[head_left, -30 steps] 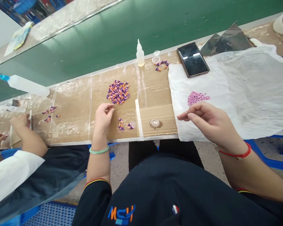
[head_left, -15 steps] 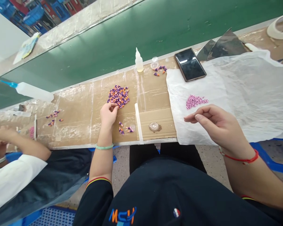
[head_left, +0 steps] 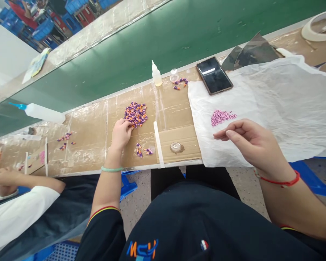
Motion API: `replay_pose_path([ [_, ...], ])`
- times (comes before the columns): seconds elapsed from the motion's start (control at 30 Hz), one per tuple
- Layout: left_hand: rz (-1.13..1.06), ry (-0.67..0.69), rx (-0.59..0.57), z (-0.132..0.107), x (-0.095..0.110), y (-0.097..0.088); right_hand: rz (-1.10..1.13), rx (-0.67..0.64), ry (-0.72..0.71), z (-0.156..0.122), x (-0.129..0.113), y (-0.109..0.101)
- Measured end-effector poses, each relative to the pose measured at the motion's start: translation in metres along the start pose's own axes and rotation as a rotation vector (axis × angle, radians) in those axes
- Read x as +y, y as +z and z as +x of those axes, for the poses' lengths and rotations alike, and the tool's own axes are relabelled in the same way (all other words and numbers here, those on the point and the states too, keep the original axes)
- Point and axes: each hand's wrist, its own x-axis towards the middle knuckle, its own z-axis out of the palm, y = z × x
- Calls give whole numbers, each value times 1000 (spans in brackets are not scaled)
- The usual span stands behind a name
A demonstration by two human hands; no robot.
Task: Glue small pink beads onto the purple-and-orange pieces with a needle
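Observation:
My left hand (head_left: 121, 132) reaches into the near edge of a pile of small purple and orange pieces (head_left: 136, 113) on the cardboard-covered bench (head_left: 89, 130); its fingertips are pinched together at the pile, and what they hold is too small to make out. My right hand (head_left: 247, 141) hovers over a white plastic sheet (head_left: 282, 105), thumb and forefinger pinched, just below a small heap of pink pieces (head_left: 222, 116). A few purple pieces (head_left: 143, 150) lie near the bench's front edge.
A glue bottle (head_left: 155, 74), a small clear jar (head_left: 174, 75) and a phone (head_left: 214, 75) stand at the back by the green belt (head_left: 152, 40). A round clear lid (head_left: 175, 147) and a white strip (head_left: 158, 144) lie in front. A co-worker's arms (head_left: 21, 181) work at the left.
My left hand has moved forward from the bench's near part to the purple and orange pile. My right hand has stayed almost in place. The co-worker's hands have drawn back to the left.

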Motion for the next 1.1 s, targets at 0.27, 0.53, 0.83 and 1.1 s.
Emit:
replay_pose_path([
  [0.27,-93,-24,31,-15,2,-5,7,17,1,-1,-1,0],
  [0.53,-465,-261,187,-38,10,-5,11,19,-4,0,0,2],
  [0.83,-491,-359,104,-46,20,-12,20,17,-35,-3,4,4],
  [1.1,-153,-433,-137,-26,8,-24,-27,27,-10,-3,4,3],
])
